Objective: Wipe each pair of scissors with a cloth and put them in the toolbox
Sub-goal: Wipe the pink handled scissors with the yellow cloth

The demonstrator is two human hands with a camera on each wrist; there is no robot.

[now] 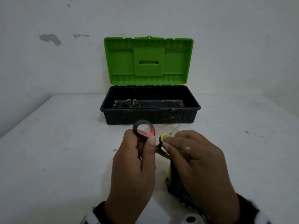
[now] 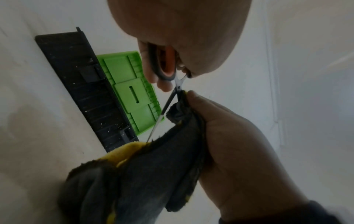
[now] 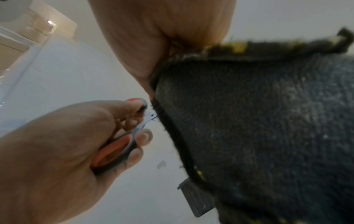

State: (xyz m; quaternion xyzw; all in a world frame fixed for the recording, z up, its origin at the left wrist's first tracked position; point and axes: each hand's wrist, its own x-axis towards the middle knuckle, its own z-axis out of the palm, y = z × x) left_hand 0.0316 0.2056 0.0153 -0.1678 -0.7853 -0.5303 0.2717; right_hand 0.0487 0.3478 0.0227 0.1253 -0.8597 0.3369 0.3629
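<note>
Both hands are raised in front of the open toolbox, close together. The left hand is curled round the scissors at their handle loops, thumb upright along one loop. The right hand, just beside it, pinches the cloth over what seems to be one blade, fingertips bent inward. Dark sleeves cover both wrists.

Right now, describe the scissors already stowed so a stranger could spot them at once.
Find the toolbox with the raised green lid at the back of the white table. Look into its black tray, at the left end of the floor: the stowed scissors lie there. Their handle loops are green, while the scissors gripped in the left hand have black loops lined with red.
</note>
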